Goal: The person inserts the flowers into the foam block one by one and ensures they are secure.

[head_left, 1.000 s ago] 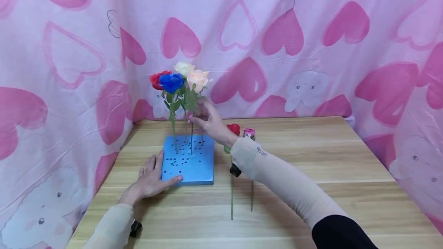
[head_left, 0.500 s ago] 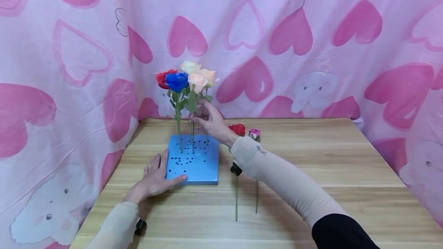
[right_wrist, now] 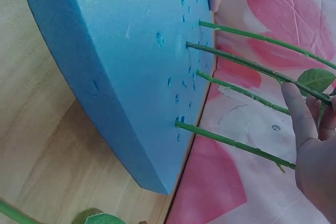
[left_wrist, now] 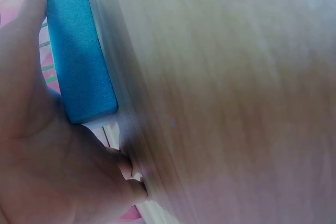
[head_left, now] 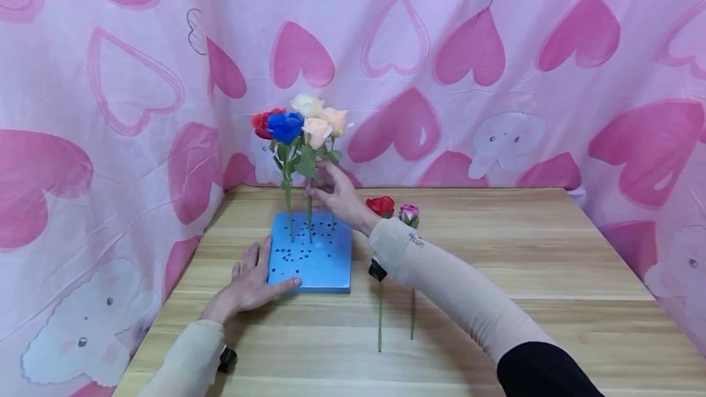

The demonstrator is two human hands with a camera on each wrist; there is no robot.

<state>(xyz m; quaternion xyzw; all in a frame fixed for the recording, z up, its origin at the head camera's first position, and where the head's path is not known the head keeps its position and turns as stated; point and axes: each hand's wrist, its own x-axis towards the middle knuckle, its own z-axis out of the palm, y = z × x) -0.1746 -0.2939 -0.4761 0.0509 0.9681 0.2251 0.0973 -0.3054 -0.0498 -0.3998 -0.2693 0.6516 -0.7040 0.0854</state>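
A person's right hand (head_left: 336,192) pinches the stem of a peach rose (head_left: 317,131) between thumb and fingers, just under its leaves, where the stem stands upright in a blue foam block (head_left: 317,262) on a wooden table (head_left: 496,262). The block sits left of centre on the table, its top dotted with holes. The stem enters the foam toward the far edge. In the right wrist view the fingers (right_wrist: 299,114) close on one green stem (right_wrist: 252,64) among four stuck in the foam (right_wrist: 121,66).

The left hand (head_left: 250,283) lies flat at the block's near left corner, fingers spread along the left side and thumb against the near edge; the left wrist view shows the palm (left_wrist: 37,145) touching the foam's side (left_wrist: 79,56).

Beside the peach rose stand a blue rose (head_left: 285,126), a red rose (head_left: 260,121), a white rose (head_left: 306,104) and a second peach rose (head_left: 336,119), bunched close together. Just right of the block, two more flowers lie on the table, a red bloom (head_left: 381,205) and a pink bud (head_left: 409,212), stems pointing toward the near edge, partly under the right sleeve (head_left: 441,287). A pink heart-print cloth (head_left: 496,78) hangs behind and at both sides.
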